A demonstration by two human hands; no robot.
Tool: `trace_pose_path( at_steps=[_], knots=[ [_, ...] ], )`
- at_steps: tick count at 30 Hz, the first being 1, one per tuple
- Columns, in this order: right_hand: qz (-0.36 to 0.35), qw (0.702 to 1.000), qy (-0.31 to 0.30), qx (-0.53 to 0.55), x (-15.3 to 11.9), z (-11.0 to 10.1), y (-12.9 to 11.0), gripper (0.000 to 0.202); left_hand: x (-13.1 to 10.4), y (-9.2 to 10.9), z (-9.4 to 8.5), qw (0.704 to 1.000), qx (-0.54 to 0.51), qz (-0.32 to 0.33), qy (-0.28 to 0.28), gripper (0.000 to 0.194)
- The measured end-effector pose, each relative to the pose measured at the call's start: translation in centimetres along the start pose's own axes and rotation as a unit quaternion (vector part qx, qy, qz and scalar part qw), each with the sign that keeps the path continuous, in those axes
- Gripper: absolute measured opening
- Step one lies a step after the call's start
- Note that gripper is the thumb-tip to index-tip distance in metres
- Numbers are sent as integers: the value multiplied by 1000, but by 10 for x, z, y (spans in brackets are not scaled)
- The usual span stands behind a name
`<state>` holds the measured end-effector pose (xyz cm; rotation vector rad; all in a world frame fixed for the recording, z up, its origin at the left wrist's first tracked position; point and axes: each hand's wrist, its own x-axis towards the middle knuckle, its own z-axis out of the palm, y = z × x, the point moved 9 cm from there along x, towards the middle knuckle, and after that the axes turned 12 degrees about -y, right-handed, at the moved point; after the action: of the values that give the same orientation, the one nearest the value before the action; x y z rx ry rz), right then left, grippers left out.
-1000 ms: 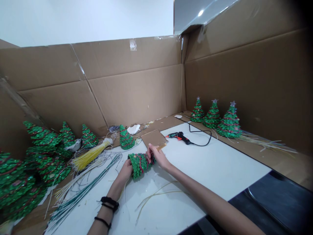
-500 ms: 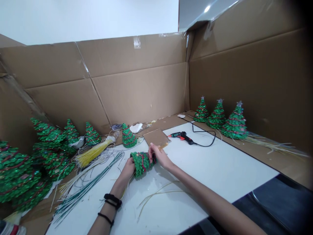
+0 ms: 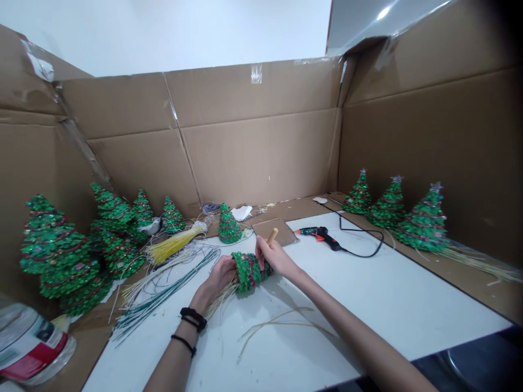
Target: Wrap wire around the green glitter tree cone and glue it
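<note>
A small green tinsel tree [image 3: 247,272] with red trim lies on its side above the white board. My left hand [image 3: 223,272] grips its wide base, some fingers hidden inside it, and pale strands [image 3: 223,298] trail out below. My right hand [image 3: 273,256] is closed around a short wooden stick [image 3: 272,235] whose end points up, with the fingers against the tree's narrower part. Loose pale strands [image 3: 281,322] lie on the board beneath my right forearm.
Behind lie a cardboard square [image 3: 278,231] and a small tree [image 3: 229,224]. A black glue gun [image 3: 322,235] trails its cord to the right. Yellow strands [image 3: 174,245] and green strands [image 3: 163,296] lie left. Trees [image 3: 57,250] stand left, others [image 3: 425,220] right. A jar [image 3: 32,345] is bottom left.
The view has swung left, bringing the jar into sight. The stick in my right hand has tipped from nearly level to more upright. My left hand's back and the strands below the tree show more.
</note>
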<state>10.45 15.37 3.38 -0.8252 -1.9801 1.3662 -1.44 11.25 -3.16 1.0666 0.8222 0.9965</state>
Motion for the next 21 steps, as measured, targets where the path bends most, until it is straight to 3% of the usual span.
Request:
trace_pose_path(
  at_steps=[7, 15, 21],
  knots=[
    [28, 998, 18, -44, -3, 2, -9, 48, -1, -5, 9, 997, 15, -21, -71, 45],
    [15, 999, 49, -16, -9, 2, 3, 47, 1, -10, 3, 997, 7, -26, -75, 45],
    [-24, 996, 82, -17, -13, 2, -1, 49, 0, -8, 8, 997, -23, -21, -71, 41]
  ],
)
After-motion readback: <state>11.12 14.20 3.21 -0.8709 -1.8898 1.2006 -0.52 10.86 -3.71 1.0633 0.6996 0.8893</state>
